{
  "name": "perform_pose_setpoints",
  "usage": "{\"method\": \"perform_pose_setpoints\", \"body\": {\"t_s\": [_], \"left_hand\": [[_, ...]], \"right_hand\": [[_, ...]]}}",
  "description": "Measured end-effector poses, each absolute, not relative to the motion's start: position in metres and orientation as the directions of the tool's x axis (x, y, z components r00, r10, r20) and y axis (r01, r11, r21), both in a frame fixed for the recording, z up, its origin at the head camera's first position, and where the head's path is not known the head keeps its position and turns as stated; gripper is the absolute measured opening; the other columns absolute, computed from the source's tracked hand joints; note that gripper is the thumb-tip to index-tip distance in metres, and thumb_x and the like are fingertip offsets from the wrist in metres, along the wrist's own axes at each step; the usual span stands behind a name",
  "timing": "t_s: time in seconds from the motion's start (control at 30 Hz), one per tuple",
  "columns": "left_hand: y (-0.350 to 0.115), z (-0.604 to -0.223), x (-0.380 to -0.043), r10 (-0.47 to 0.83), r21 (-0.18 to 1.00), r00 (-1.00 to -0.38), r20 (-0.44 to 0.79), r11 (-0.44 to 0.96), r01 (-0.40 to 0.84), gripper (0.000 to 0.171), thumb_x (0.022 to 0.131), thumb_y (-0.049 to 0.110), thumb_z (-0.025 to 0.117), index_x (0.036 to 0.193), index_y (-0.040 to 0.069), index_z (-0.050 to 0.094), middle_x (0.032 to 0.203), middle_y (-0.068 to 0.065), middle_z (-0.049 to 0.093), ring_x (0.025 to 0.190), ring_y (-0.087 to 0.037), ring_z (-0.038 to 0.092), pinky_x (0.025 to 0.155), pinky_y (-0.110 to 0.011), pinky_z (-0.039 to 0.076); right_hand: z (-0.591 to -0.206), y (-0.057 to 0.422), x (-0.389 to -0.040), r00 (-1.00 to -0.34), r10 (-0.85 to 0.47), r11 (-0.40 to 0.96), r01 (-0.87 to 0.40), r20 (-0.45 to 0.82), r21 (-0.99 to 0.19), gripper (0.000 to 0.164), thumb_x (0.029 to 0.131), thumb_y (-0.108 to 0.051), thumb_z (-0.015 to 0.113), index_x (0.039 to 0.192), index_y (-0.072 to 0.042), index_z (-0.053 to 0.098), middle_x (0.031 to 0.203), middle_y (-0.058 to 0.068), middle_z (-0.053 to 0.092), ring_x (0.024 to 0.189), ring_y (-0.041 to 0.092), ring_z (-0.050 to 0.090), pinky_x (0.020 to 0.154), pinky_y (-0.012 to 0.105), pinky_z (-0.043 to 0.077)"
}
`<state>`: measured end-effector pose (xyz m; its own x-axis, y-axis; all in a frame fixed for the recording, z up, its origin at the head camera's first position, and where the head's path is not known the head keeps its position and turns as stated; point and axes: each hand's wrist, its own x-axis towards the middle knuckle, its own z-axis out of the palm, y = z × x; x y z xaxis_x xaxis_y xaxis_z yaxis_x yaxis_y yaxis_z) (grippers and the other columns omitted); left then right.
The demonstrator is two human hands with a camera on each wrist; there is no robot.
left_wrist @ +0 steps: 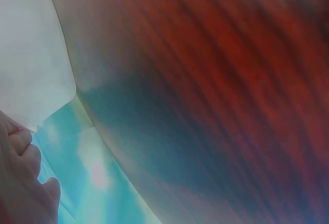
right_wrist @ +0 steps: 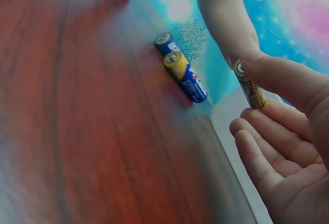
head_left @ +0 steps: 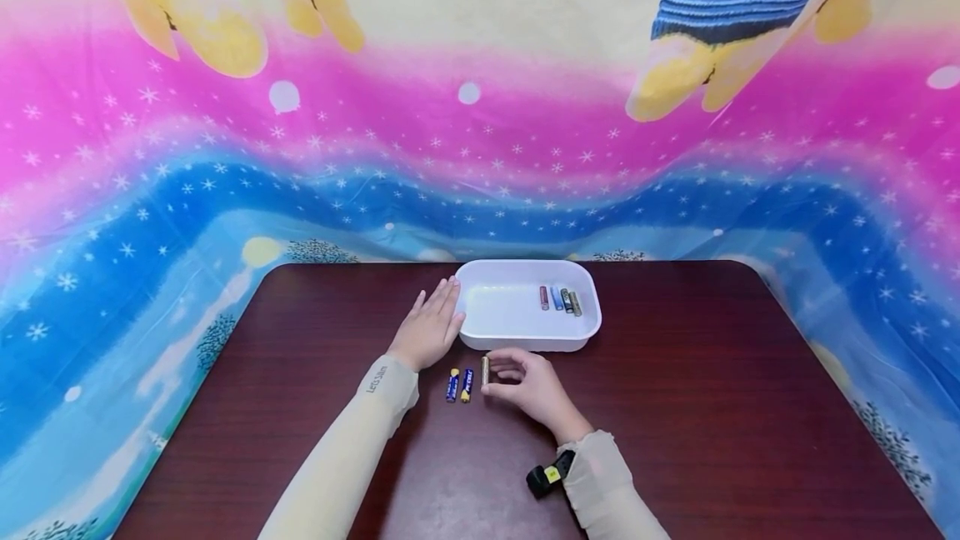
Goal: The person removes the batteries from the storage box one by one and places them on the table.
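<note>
My right hand (head_left: 534, 390) pinches a gold battery (head_left: 485, 370) by its ends, between thumb and a fingertip. The right wrist view shows this gold battery (right_wrist: 250, 88) tilted, with the other fingers of the right hand (right_wrist: 293, 131) spread below it. Left of it, two blue-and-yellow batteries (head_left: 453, 386) lie side by side on the table. My left hand (head_left: 429, 330) rests with straight fingers against the left side of a white plastic tray (head_left: 487, 342). Inside the tray, toward its right, several batteries (head_left: 558, 299) lie in a row.
The dark red wooden table (head_left: 712, 407) reaches back to a patterned cloth (head_left: 420, 148) hanging behind it and at the sides. On the right wrist sits a black strapped device (head_left: 550, 475). The tray stands at the table's far edge.
</note>
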<state>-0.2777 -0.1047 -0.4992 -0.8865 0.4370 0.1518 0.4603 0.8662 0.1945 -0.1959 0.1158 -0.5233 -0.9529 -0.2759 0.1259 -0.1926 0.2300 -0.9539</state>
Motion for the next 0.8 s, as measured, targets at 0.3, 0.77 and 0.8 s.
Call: {"method": "perform_pose_setpoints", "body": {"t_s": [0.3,0.77,0.8], "left_hand": [[-0.1051,-0.4979,-0.2788,0.441,0.180,-0.890,0.114,0.872,0.455,0.064,0.111,0.041,0.024,0.162,0.004,0.014,0.169,-0.009,0.015,0.156,-0.024,0.012,0.125,-0.050,0.016],[-0.1057,-0.4971,-0.2788,0.442,0.186,-0.890,0.109,0.871,0.455,0.064,0.111,0.041,0.024,0.163,0.004,0.013,0.169,-0.009,0.014,0.156,-0.023,0.010,0.125,-0.049,0.015],[-0.1058,-0.4974,-0.2789,0.443,0.187,-0.890,0.109,0.870,0.456,0.064,0.111,0.041,0.024,0.162,0.004,0.013,0.169,-0.009,0.014,0.156,-0.023,0.010,0.125,-0.049,0.014]], "right_hand": [[-0.5275,0.1090,-0.1948,-0.945,-0.291,0.302,-0.241,0.152,-0.922,0.044,0.077,-0.010,0.089,0.116,-0.001,0.071,0.110,0.013,0.073,0.100,0.028,0.071,0.090,0.036,0.058],[-0.5324,0.1061,-0.1946,-0.949,-0.278,0.369,-0.248,0.148,-0.896,0.044,0.075,-0.012,0.090,0.114,-0.003,0.073,0.107,0.008,0.074,0.095,0.022,0.070,0.085,0.030,0.059],[-0.5324,0.1058,-0.1943,-0.949,-0.278,0.382,-0.251,0.149,-0.889,0.043,0.075,-0.013,0.090,0.114,-0.004,0.073,0.107,0.007,0.074,0.094,0.021,0.070,0.084,0.029,0.059]]}}
